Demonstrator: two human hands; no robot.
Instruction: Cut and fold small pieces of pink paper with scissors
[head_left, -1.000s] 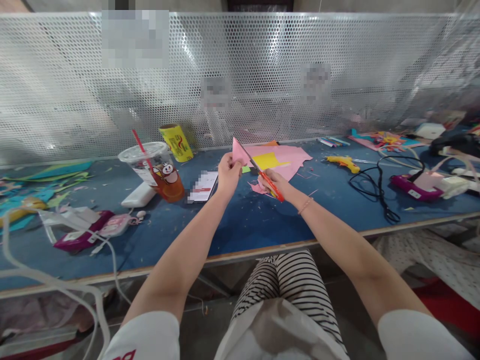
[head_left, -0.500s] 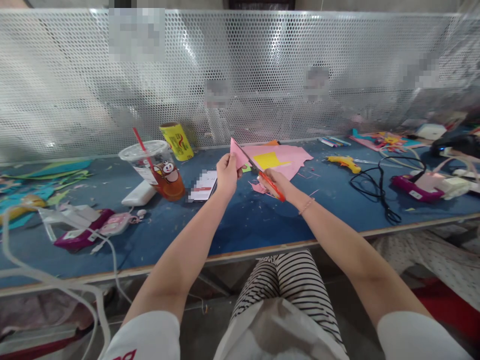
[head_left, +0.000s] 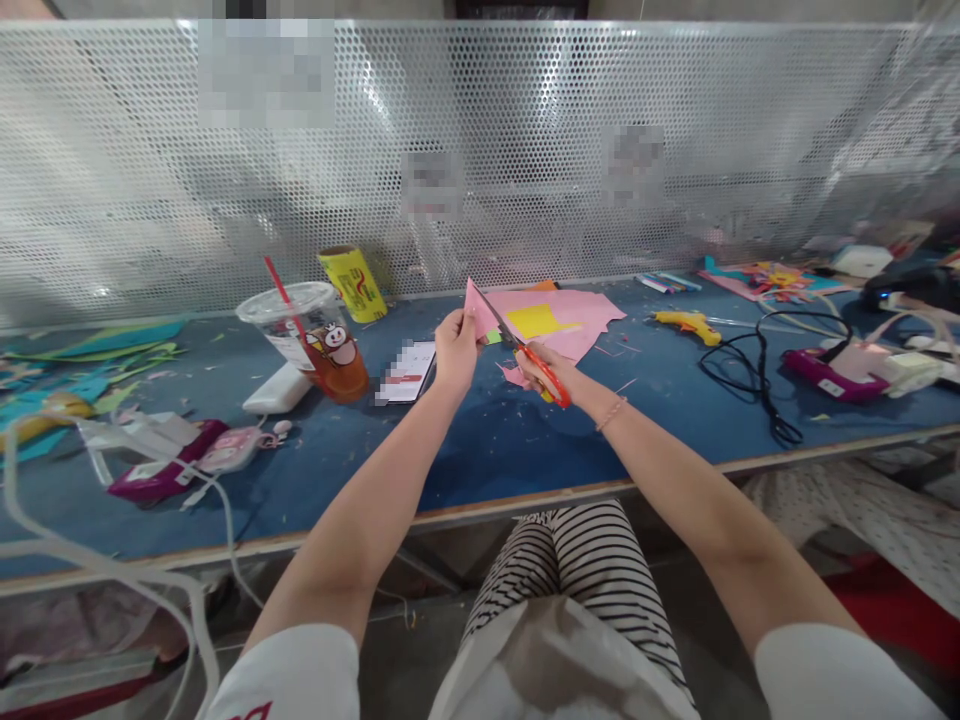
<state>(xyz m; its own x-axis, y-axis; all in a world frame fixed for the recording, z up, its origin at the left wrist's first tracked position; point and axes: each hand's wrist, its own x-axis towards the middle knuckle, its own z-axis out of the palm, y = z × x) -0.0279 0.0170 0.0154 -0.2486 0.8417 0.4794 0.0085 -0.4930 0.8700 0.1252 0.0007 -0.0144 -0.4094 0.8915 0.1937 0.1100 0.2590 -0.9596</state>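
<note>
My left hand (head_left: pixel 457 350) pinches a small piece of pink paper (head_left: pixel 478 308) above the table, its pointed corner upward. In my right hand (head_left: pixel 546 369) are orange-handled scissors (head_left: pixel 553 380), my fingers in the handles and the blades pointing up and left against the paper's right edge. Whether the blades are cutting at this instant is hard to see. Behind the hands lies a larger pink sheet (head_left: pixel 592 320) with a yellow piece of paper (head_left: pixel 534 320) on it. Pink scraps rest under the scissors, partly hidden by my right hand.
Left of my hands are a phone (head_left: pixel 409 372), a cup of drink with a straw (head_left: pixel 337 362), a white box (head_left: pixel 277 388) and a yellow roll (head_left: pixel 354 284). At right sit a yellow glue gun (head_left: pixel 688 325), a black cable (head_left: pixel 763 385) and a purple power strip (head_left: pixel 832 375). A perforated screen (head_left: pixel 510 220) stands behind.
My left hand and the small pink piece have shifted slightly to the right. The scissor handles look a little wider apart than before.
</note>
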